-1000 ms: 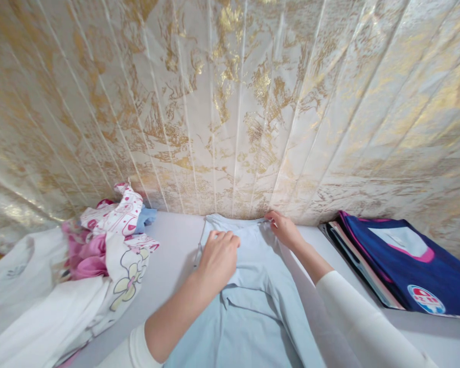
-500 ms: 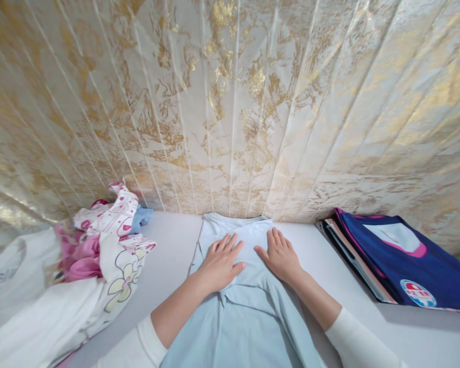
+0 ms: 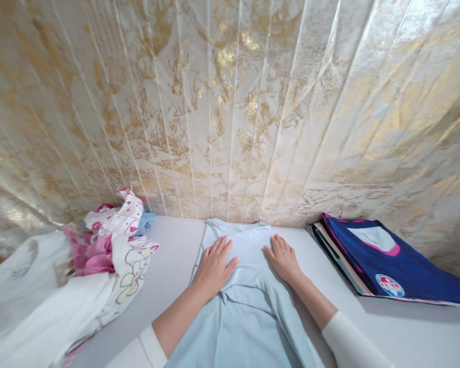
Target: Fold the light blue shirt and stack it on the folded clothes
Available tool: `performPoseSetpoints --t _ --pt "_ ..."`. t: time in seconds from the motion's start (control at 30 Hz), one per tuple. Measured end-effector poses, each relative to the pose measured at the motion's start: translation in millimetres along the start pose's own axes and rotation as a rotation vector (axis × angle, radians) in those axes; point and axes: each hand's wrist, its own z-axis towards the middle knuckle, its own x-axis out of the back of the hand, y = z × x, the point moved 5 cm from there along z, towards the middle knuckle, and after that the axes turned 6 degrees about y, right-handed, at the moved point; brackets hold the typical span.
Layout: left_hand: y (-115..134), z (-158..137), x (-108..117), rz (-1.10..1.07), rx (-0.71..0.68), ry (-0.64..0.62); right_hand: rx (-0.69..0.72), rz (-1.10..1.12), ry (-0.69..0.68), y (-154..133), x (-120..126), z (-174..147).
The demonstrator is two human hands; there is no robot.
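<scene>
A light blue long-sleeved shirt (image 3: pixel 249 317) lies stretched out in front of me, its neckline towards the wall. My left hand (image 3: pixel 215 263) rests flat on its upper left part, fingers spread a little and thumb out to the right. Along the shirt's upper right edge lies my right hand (image 3: pixel 283 257), palm down, with its fingers stretched out and the thumb apart. Neither hand grasps the cloth. Below the hands, a crosswise fold and a sleeve run over the shirt's lower part.
On the left is a loose heap of clothes (image 3: pixel 53 306), white, pink and patterned. At the right sits a stack of folded garments with a dark blue one (image 3: pixel 398 260) on top. Everything lies on a white surface (image 3: pixel 176 245) against a wall with gold-patterned covering (image 3: pixel 230 112).
My left hand has slid slightly left over the shirt and my right hand slightly outward to its edge. The view has also shifted a little to the right.
</scene>
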Motion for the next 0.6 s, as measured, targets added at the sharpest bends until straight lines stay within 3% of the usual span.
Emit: performPoseSetpoints --t 0.13,0.23,0.43,0.6 --pt "-2 -9 0 0.004 0.073 0.037 0.106 0.081 -0.002 7 22 30" --pt "-10 3 5 0.009 0.145 0.052 0.217 0.128 -0.063 -2 32 58" --pt "-31 46 9 -0.001 0.178 0.050 0.326 0.049 -0.273 -22 21 96" --pt "-36 49 2 -0.008 0.143 0.053 0.307 -0.164 -0.311 -16 14 107"
